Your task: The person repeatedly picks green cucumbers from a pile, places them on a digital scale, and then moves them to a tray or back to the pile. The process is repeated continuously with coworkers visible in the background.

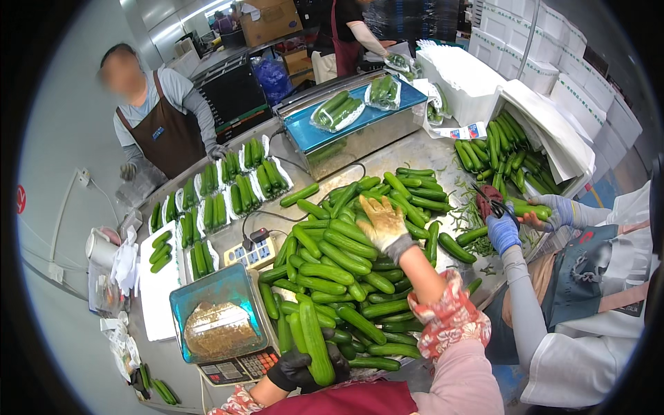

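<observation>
My left hand [295, 369], in a black glove, is closed around two cucumbers [315, 342] held upright close to my dark red apron [347, 400]. Reaching forward, my right hand [385, 228] wears a stained tan and white glove. Its fingers are spread over the far part of a large pile of cucumbers [337, 251], touching them; nothing is seen gripped in it. Left of the pile stands a weighing scale [218, 311] with a bare, stained blue-rimmed pan. Its keypad [244, 367] faces me.
A power strip [251, 254] lies beyond the scale. Cucumbers in white sleeves [228, 199] stand in rows near a worker [161, 114]. Wrapped packs [337, 111] rest on a blue-topped machine [358, 129]. At right, another worker's gloved hands [503, 233] hold scissors and a cucumber beside a foam box [557, 150].
</observation>
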